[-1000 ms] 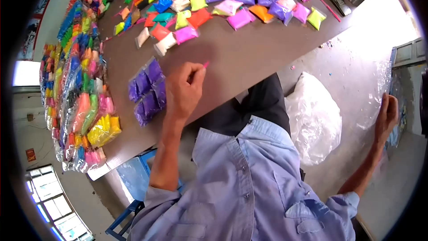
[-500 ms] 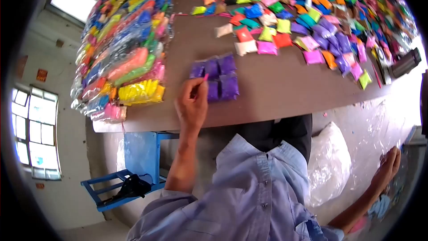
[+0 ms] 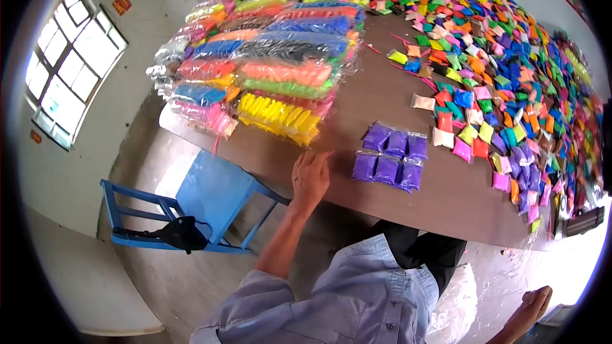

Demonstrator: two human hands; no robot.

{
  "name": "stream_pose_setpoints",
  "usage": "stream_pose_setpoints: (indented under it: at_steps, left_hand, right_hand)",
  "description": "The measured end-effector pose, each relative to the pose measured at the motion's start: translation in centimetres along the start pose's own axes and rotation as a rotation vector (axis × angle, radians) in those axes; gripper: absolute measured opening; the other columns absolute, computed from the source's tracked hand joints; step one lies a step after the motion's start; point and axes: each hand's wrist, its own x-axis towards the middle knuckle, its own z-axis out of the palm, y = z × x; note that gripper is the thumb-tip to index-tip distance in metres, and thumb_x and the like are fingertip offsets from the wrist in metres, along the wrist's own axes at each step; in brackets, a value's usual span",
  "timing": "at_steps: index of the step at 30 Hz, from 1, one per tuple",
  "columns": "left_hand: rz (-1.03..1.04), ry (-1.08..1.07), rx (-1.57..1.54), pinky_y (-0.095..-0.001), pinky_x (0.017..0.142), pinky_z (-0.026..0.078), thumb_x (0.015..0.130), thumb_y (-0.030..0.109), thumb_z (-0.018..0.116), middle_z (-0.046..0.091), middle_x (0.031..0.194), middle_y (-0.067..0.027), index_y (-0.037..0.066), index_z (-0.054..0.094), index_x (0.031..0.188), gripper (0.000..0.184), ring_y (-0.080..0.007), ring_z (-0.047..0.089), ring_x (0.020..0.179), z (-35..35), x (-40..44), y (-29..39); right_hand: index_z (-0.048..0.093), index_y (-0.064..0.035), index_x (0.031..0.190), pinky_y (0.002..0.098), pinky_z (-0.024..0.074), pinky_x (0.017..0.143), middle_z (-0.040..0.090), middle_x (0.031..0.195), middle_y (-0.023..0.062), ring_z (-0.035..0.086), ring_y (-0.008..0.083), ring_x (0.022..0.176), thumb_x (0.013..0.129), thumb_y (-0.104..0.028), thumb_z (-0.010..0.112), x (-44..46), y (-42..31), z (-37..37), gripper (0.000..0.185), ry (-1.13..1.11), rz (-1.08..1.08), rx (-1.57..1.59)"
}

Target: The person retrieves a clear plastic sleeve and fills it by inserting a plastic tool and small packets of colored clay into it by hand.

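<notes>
My left hand (image 3: pixel 310 177) is over the table's front edge, thumb and fingers pinched on a thin pink strip (image 3: pixel 329 153) whose tip pokes out. To its right, several purple packets (image 3: pixel 387 169) lie flat on the brown table in two rows, apart from the hand. On the other side, a clear bag of yellow packets (image 3: pixel 278 116) is close by. My right hand (image 3: pixel 534 304) is low at the right, away from the table, with its fingers curled closed. What it holds, if anything, I cannot make out.
Bagged rows of coloured packets (image 3: pixel 290 44) are stacked at the table's left. A large heap of loose packets (image 3: pixel 503 57) covers the right side. A blue chair (image 3: pixel 213 185) bearing a black item (image 3: pixel 182 234) stands front left. A clear plastic bag (image 3: pixel 456 306) is on the floor.
The view has turned left, so the table things appear farther right. My left hand has moved off the purple packets to their left, still pinching the pink strip. My right hand stays low.
</notes>
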Motion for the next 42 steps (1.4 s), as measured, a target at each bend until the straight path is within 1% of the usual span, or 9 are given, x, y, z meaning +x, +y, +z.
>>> stream_pose_setpoints:
  at_steps: [6,10,12,14,18,26,33,39,42]
  left_hand:
    - [-0.019,0.039,0.003,-0.0458,0.093,0.055,0.094,0.004,0.07,0.071,0.108,-0.0108,0.009,0.077,0.113,0.021,-0.0348,0.068,0.103,0.1,-0.1,0.1]
    - [-0.032,-0.001,-0.012,-0.0475,0.094,0.053,0.094,0.008,0.071,0.071,0.112,-0.0121,0.012,0.076,0.114,0.02,-0.0354,0.067,0.106,0.0,-0.2,-0.2]
    - [0.035,0.095,0.017,-0.0478,0.096,0.053,0.095,0.009,0.071,0.072,0.112,-0.0125,0.014,0.077,0.116,0.022,-0.0361,0.067,0.108,1.0,-1.0,-1.2]
    - [-0.016,-0.001,-0.022,-0.0495,0.096,0.054,0.097,0.01,0.071,0.074,0.111,-0.0125,0.014,0.078,0.117,0.022,-0.0361,0.067,0.109,1.0,-0.8,-1.6]
    - [0.002,0.041,-0.019,-0.0492,0.097,0.055,0.097,0.008,0.072,0.075,0.111,-0.0135,0.013,0.079,0.115,0.021,-0.0362,0.068,0.109,1.1,-0.7,-1.9]
    - [-0.02,-0.012,-0.07,-0.0479,0.096,0.057,0.1,0.005,0.071,0.074,0.116,-0.0149,0.007,0.077,0.118,0.02,-0.0372,0.069,0.11,0.5,-0.5,-1.0]
    - [-0.075,-0.014,-0.129,-0.0475,0.096,0.057,0.101,0.008,0.072,0.074,0.117,-0.0159,0.004,0.075,0.123,0.022,-0.0374,0.069,0.111,0.6,-0.9,-1.3]
    - [0.225,0.079,-0.065,-0.046,0.092,0.058,0.101,0.012,0.075,0.073,0.116,-0.0161,0.002,0.075,0.124,0.025,-0.0372,0.069,0.106,-0.2,-0.3,-1.5]
    - [0.202,0.031,-0.223,-0.0448,0.095,0.058,0.096,0.013,0.079,0.072,0.12,-0.0167,-0.001,0.072,0.128,0.036,-0.0351,0.069,0.107,-2.3,0.7,3.3]
  right_hand:
    - [0.046,-0.0134,0.087,0.0273,0.023,0.058,0.029,0.073,-0.0037,0.022,0.0077,0.061,0.116,-0.028,0.055,1.0,-1.7,3.9,0.034,-0.162,-0.053,0.135]
    - [0.051,-0.012,0.093,0.0267,0.0267,0.059,0.032,0.075,-0.0041,0.025,0.0072,0.063,0.116,-0.027,0.055,0.8,-2.7,6.8,0.028,-0.117,0.063,0.269]
    - [0.049,-0.0125,0.092,0.027,0.0289,0.062,0.032,0.077,-0.0049,0.028,0.0075,0.066,0.115,-0.026,0.055,0.1,-3.1,7.3,0.027,-0.075,0.013,0.172]
    - [0.038,-0.0147,0.084,0.026,0.0283,0.061,0.029,0.08,-0.0063,0.026,0.0059,0.066,0.111,-0.018,0.054,-1.5,-6.2,9.3,0.032,-0.226,0.078,0.271]
    - [0.04,-0.0146,0.084,0.0271,0.027,0.059,0.027,0.077,-0.0055,0.026,0.0062,0.063,0.111,-0.017,0.056,-2.2,-7.3,10.9,0.031,-0.275,0.096,0.379]
    - [0.059,-0.0076,0.098,0.0277,0.0397,0.064,0.047,0.072,-0.0029,0.039,0.0066,0.06,0.112,-0.021,0.061,-3.6,-8.7,13.9,0.019,-0.27,0.152,0.446]
    - [0.061,-0.0073,0.1,0.0286,0.0467,0.068,0.05,0.072,-0.0021,0.041,0.0075,0.058,0.112,-0.022,0.061,-4.1,-8.2,15.1,0.019,-0.315,0.168,0.513]
    - [0.061,-0.0097,0.101,0.0301,0.0489,0.07,0.049,0.071,-0.0039,0.045,0.0071,0.058,0.112,-0.025,0.061,-4.3,-7.8,18.2,0.019,-0.314,0.226,0.546]
    - [0.061,-0.01,0.101,0.0306,0.0502,0.071,0.05,0.071,-0.004,0.045,0.0067,0.058,0.113,-0.025,0.06,-3.7,-7.1,19.7,0.019,-0.313,0.25,0.561]
